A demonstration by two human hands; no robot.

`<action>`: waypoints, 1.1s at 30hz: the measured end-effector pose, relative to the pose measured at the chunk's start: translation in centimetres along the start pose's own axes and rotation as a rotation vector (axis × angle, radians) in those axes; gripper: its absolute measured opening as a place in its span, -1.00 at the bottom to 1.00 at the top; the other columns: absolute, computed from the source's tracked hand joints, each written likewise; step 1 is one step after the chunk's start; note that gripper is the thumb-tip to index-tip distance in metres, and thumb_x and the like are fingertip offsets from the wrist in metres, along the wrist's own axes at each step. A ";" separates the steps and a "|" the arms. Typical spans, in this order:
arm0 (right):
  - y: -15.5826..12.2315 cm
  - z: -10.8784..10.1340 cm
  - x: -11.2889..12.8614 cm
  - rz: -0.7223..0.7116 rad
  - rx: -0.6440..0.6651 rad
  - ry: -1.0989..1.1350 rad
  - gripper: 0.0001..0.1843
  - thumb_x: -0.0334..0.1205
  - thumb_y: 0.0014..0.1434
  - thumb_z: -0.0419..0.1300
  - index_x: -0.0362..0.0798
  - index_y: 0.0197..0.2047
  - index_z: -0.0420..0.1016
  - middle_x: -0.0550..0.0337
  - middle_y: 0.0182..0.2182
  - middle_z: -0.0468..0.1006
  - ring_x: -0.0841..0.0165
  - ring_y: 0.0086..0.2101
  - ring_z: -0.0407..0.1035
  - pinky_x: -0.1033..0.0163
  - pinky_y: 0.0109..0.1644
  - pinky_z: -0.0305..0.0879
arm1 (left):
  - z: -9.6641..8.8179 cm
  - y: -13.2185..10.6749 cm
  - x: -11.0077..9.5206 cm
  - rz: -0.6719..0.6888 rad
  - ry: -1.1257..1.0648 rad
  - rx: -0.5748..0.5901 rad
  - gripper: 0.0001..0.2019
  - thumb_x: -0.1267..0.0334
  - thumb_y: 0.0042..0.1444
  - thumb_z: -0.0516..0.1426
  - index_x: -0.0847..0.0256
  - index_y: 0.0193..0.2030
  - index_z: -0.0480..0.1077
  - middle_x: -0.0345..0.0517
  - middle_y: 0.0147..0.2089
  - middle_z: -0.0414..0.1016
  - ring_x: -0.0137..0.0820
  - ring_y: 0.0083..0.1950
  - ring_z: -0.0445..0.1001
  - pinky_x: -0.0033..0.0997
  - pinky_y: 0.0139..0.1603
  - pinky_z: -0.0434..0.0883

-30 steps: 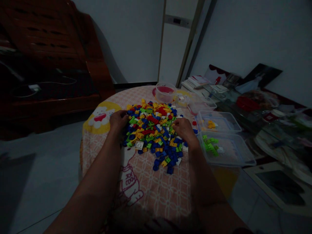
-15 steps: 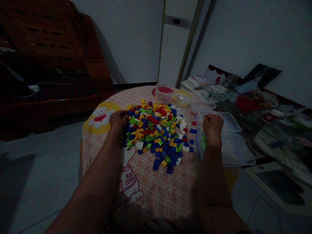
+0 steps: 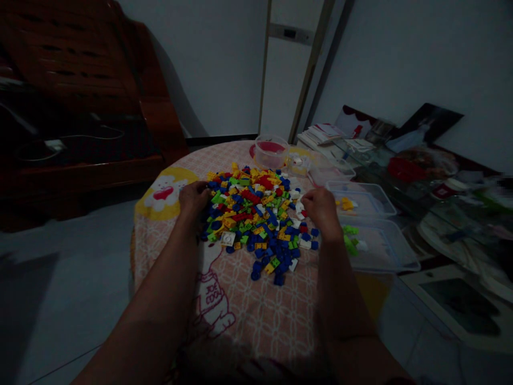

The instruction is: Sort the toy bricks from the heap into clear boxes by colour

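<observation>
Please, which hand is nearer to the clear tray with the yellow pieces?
Right. The right hand is beside the left end of the tray; the left hand is at the left edge of the brick pile, across the pile from the tray.

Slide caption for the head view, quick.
Left hand and right hand flank a multicoloured pile of toy building bricks, clear plastic boxes alongside.

Smooth plastic bricks [image 3: 251, 197], clear plastic boxes [image 3: 387, 243], matt cloth cover [image 3: 266, 315], glossy wooden bench [image 3: 160, 115].
</observation>
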State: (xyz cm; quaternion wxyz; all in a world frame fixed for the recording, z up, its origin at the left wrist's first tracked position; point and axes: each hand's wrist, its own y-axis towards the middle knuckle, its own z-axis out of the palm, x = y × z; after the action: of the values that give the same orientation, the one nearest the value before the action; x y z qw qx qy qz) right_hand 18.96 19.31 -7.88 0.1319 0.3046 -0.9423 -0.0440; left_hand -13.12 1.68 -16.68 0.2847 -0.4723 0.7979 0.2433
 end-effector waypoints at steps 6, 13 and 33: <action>0.2 2.8 1.8 -0.059 0.124 -0.042 -0.76 -0.33 0.31 0.29 0.00 -0.20 0.84 -0.04 -0.15 0.83 0.16 -0.06 0.69 0.27 -0.02 0.46 | -0.2 -0.3 -0.5 -0.025 -0.014 0.010 -0.52 0.25 0.16 0.22 0.16 0.22 0.68 0.04 0.14 0.76 -0.05 0.23 0.66 -0.17 0.32 0.52; -0.2 3.7 3.5 -0.340 0.345 0.195 -0.76 -0.33 0.23 0.46 0.01 -0.03 0.82 0.16 -0.12 0.81 0.26 -0.08 0.66 0.28 0.04 0.45 | -0.1 -0.2 -0.4 -0.029 -0.005 0.013 -0.51 0.26 0.16 0.21 0.17 0.23 0.67 0.02 0.15 0.75 -0.08 0.23 0.66 -0.23 0.31 0.52; -1.1 2.1 4.8 -0.319 0.567 -0.078 -0.74 -0.35 0.23 0.45 -0.01 -0.01 0.86 0.01 0.01 0.82 0.14 0.05 0.67 0.29 -0.03 0.43 | 0.0 -0.1 -0.3 -0.031 0.008 0.030 -0.50 0.21 0.22 0.19 0.18 0.27 0.64 0.04 0.19 0.74 -0.09 0.25 0.64 -0.20 0.35 0.49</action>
State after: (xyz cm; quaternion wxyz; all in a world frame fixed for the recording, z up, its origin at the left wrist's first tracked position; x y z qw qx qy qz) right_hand 15.28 15.57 -8.97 -0.0031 0.4713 -0.8616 0.1883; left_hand -12.89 1.79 -16.45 0.2921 -0.4812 0.7953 0.2249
